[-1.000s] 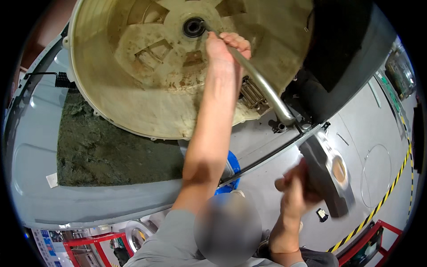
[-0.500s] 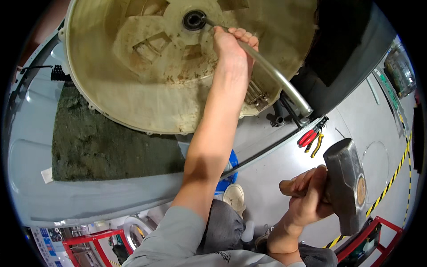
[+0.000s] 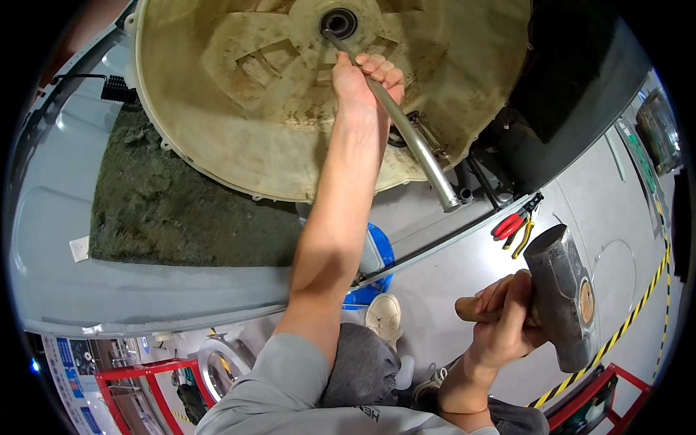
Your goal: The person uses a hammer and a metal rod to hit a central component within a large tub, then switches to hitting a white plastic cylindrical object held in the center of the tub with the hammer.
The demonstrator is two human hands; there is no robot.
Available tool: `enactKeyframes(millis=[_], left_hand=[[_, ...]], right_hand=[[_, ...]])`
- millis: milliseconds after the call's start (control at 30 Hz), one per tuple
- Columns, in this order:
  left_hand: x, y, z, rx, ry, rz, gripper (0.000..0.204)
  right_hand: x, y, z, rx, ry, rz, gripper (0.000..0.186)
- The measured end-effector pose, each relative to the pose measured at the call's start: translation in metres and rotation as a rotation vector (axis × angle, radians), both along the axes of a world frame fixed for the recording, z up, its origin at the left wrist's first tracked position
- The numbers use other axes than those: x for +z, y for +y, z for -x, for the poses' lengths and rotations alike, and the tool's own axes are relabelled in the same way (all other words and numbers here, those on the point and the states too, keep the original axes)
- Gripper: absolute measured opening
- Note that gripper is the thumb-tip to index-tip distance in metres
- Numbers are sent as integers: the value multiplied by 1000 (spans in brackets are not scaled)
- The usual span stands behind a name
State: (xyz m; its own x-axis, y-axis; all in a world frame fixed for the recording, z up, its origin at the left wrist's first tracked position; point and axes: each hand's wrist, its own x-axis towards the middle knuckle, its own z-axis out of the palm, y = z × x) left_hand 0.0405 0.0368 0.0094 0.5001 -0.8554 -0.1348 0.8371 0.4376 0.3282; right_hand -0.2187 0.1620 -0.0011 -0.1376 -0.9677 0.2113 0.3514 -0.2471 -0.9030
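My left hand point(image 3: 366, 83) is closed around a long metal rod point(image 3: 420, 145). The rod's thin far end rests at the dark ring of a bearing point(image 3: 338, 24), in the middle of a yellowed, stained plastic washing machine tub point(image 3: 217, 156). Its thick near end points toward me at the lower right, past the tub's rim. Low on the right, my right hand point(image 3: 504, 319) grips the short wooden handle of a sledgehammer point(image 3: 562, 297). The heavy steel head is apart from the rod.
Red-handled pliers point(image 3: 511, 223) and a yellow-and-black-handled tool point(image 3: 523, 239) lie on the floor, right of the grey machine casing point(image 3: 174, 290). A dark felt-like pad point(image 3: 181, 210) covers part of the casing. Beneath it shows a blue container point(image 3: 373, 290). Striped tape point(image 3: 638, 312) marks the right floor.
The rod's near end has swung left and slightly down, and its tip now meets the bearing's lower left part. The tub appears shifted right and up. The hammer stays nearly in place.
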Motion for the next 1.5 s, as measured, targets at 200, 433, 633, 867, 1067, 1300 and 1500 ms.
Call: enactKeyframes(millis=[200, 433, 633, 867, 1067, 1300, 1500], left_hand=[[12, -3, 6, 39, 36, 71, 51], [15, -3, -1, 18, 77, 41, 49], [15, -4, 4, 53, 26, -3, 51], [20, -6, -6, 72, 36, 39, 51], [18, -9, 7, 83, 61, 14, 53], [24, -20, 10, 75, 62, 38, 52], [26, -10, -4, 81, 51, 10, 53]], right_hand=[[6, 4, -3, -2, 14, -84, 17], [-6, 13, 9, 28, 119, 163, 10], [5, 22, 27, -29, 317, 348, 25], [-26, 11, -2, 93, 499, 323, 6], [15, 25, 22, -1, 130, 148, 25], [12, 8, -10, -145, 359, 233, 22], [1, 12, -6, -97, 205, 128, 5]])
